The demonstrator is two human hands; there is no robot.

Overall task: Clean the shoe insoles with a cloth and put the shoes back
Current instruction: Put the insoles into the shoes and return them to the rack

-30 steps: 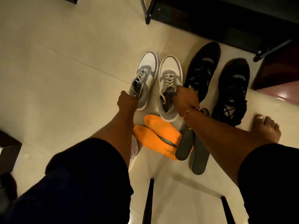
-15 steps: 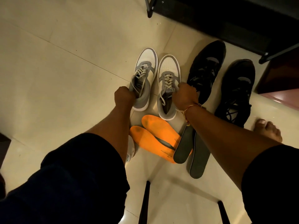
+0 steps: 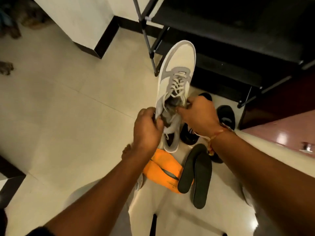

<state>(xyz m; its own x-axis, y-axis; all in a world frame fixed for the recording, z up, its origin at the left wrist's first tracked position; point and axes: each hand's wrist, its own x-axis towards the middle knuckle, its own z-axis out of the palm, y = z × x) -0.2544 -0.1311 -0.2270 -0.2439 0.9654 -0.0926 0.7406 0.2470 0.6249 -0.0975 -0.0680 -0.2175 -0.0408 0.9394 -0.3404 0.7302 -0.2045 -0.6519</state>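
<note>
A white and grey sneaker [image 3: 177, 65] is lifted off the floor, toe pointing away from me toward the rack. My left hand [image 3: 148, 132] grips the left edge of its opening. My right hand [image 3: 197, 114] pinches the right edge by the laces. A grey heel [image 3: 171, 143] shows just below my hands; I cannot tell whether it belongs to the second sneaker. Two orange insoles [image 3: 162, 169] lie on the floor beneath, with two dark insoles [image 3: 199, 174] to their right. A pale cloth-like patch [image 3: 139, 183] is mostly hidden by my left forearm.
Two black shoes [image 3: 226, 116] stand on the tiles behind my right wrist. A black shoe rack [image 3: 230, 53] fills the upper right, its legs close to the sneaker's toe. A white pillar with a dark base [image 3: 88, 31] stands at the upper left. My toes [image 3: 127, 150] show by my left wrist.
Both hands were each gripping a sneaker on the floor. Now one sneaker is raised high between both hands, and my view has tilted up toward the rack.
</note>
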